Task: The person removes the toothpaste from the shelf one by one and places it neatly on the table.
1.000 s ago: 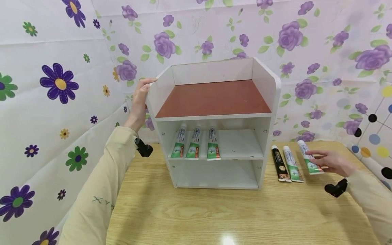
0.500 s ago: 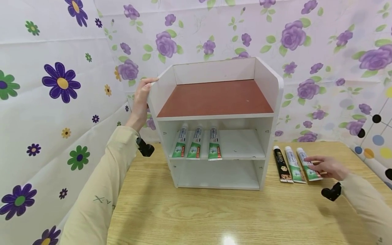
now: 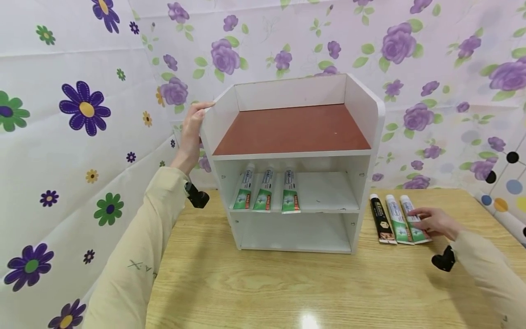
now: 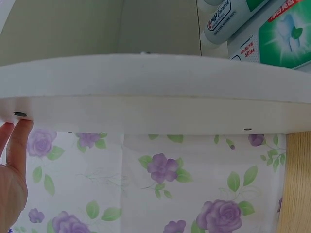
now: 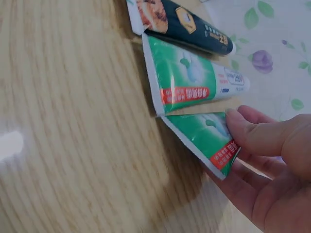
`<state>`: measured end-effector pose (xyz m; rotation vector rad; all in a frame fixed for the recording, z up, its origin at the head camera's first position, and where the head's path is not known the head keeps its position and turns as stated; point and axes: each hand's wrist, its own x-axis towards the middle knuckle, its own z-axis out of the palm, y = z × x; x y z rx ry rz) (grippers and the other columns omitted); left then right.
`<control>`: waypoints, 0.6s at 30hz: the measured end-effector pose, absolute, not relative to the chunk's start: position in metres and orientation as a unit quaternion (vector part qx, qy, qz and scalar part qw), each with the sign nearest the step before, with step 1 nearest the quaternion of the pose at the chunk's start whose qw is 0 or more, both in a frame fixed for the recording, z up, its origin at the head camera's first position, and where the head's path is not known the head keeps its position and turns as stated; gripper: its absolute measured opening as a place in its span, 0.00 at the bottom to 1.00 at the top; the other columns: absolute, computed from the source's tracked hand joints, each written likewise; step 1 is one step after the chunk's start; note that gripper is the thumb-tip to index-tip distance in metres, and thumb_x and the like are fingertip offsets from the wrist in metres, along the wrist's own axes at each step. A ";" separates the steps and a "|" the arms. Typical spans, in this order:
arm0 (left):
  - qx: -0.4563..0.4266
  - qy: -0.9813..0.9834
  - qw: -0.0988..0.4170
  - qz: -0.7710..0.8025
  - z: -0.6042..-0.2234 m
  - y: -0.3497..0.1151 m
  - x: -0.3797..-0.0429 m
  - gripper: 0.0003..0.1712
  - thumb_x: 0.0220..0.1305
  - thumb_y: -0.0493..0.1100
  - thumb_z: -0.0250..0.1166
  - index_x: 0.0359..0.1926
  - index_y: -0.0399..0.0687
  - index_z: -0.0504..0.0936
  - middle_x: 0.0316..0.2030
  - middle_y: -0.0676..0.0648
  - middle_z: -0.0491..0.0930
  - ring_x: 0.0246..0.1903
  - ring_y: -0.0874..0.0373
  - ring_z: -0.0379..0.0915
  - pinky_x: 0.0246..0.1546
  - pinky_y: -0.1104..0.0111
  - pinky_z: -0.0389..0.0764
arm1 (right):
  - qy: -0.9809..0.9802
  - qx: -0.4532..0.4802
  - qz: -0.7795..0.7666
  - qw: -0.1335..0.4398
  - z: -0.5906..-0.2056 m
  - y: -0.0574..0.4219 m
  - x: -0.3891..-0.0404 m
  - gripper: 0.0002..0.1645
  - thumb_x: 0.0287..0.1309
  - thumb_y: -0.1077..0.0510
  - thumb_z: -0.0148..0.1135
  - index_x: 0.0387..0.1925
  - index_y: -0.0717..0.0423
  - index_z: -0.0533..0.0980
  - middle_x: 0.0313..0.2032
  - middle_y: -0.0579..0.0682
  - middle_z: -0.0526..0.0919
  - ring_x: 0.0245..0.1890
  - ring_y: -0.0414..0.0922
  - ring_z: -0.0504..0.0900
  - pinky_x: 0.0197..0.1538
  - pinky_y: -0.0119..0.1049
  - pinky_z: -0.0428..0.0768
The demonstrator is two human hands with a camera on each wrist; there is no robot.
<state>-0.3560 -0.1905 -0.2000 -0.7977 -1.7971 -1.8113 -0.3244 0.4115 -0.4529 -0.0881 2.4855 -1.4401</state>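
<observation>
My left hand [image 3: 192,132] is at the upper left of the white shelf unit [image 3: 291,154]; in the left wrist view, straight fingers [image 4: 18,145] touch the outside of its side panel. My right hand [image 3: 437,222] pinches a green-and-white toothpaste tube [image 5: 206,133] between thumb and fingers, low over the table. Part of that tube is hidden by the hand. Beside it lie another green-and-white tube [image 3: 398,220] and a black toothpaste tube [image 3: 382,219]. On the middle shelf rest three green-and-white tubes [image 3: 290,192], crimped ends toward the front.
The wooden table [image 3: 263,288] bears the shelf unit and the loose tubes. The unit has a red-brown top board [image 3: 291,130] with raised sides and a lower compartment [image 3: 296,231]. Flowered sheets [image 3: 283,41] hang behind and to the left.
My right hand has moved left and lower with the toothpaste tube, bringing it close beside the other green-and-white tube. The left hand stays on the shelf unit; the head view has shifted slightly.
</observation>
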 end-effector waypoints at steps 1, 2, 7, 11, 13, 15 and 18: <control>-0.289 -0.655 0.231 -0.659 -0.200 -0.190 -0.357 0.21 0.59 0.53 0.48 0.48 0.48 0.75 0.38 0.42 0.72 0.28 0.55 0.71 0.23 0.67 0.74 | 0.857 -0.029 -0.498 0.129 -0.454 0.412 -0.324 0.32 0.57 0.64 0.57 0.58 0.76 0.56 0.51 0.78 0.54 0.25 0.48 0.72 0.26 0.41 0.75; -0.289 -0.656 0.231 -0.658 -0.200 -0.190 -0.357 0.21 0.59 0.53 0.48 0.48 0.49 0.75 0.38 0.42 0.72 0.28 0.55 0.71 0.23 0.67 0.74 | 0.858 -0.033 -0.497 0.124 -0.455 0.413 -0.324 0.31 0.56 0.65 0.57 0.58 0.76 0.57 0.51 0.79 0.54 0.24 0.47 0.72 0.25 0.41 0.75; -0.290 -0.657 0.229 -0.657 -0.199 -0.191 -0.356 0.22 0.59 0.55 0.49 0.49 0.49 0.75 0.37 0.41 0.73 0.27 0.55 0.71 0.22 0.66 0.74 | 0.862 -0.050 -0.493 0.108 -0.457 0.415 -0.323 0.29 0.55 0.68 0.57 0.56 0.77 0.59 0.49 0.80 0.59 0.23 0.49 0.73 0.25 0.42 0.75; -0.293 -0.653 0.230 -0.660 -0.198 -0.191 -0.355 0.22 0.59 0.55 0.49 0.49 0.48 0.74 0.38 0.40 0.73 0.27 0.55 0.71 0.22 0.66 0.74 | 0.861 -0.063 -0.496 0.088 -0.458 0.415 -0.323 0.30 0.55 0.67 0.56 0.56 0.77 0.59 0.47 0.77 0.64 0.19 0.50 0.72 0.22 0.42 0.74; -0.293 -0.652 0.230 -0.661 -0.199 -0.190 -0.355 0.22 0.59 0.54 0.49 0.49 0.47 0.74 0.38 0.40 0.73 0.28 0.55 0.72 0.23 0.67 0.74 | 0.865 -0.073 -0.491 0.074 -0.460 0.415 -0.322 0.30 0.55 0.67 0.57 0.56 0.78 0.60 0.49 0.78 0.63 0.20 0.50 0.72 0.23 0.42 0.74; -0.291 -0.652 0.230 -0.661 -0.199 -0.190 -0.355 0.22 0.60 0.54 0.49 0.49 0.47 0.74 0.38 0.40 0.73 0.28 0.55 0.72 0.23 0.67 0.74 | 0.871 -0.081 -0.481 0.061 -0.462 0.416 -0.321 0.29 0.55 0.66 0.58 0.55 0.78 0.61 0.51 0.78 0.60 0.25 0.49 0.74 0.25 0.41 0.75; -0.289 -0.653 0.228 -0.662 -0.200 -0.189 -0.354 0.21 0.60 0.53 0.49 0.49 0.48 0.74 0.39 0.40 0.73 0.28 0.55 0.72 0.23 0.67 0.74 | 0.879 -0.091 -0.465 0.047 -0.466 0.417 -0.320 0.28 0.55 0.66 0.58 0.54 0.78 0.62 0.51 0.78 0.62 0.34 0.48 0.74 0.29 0.40 0.76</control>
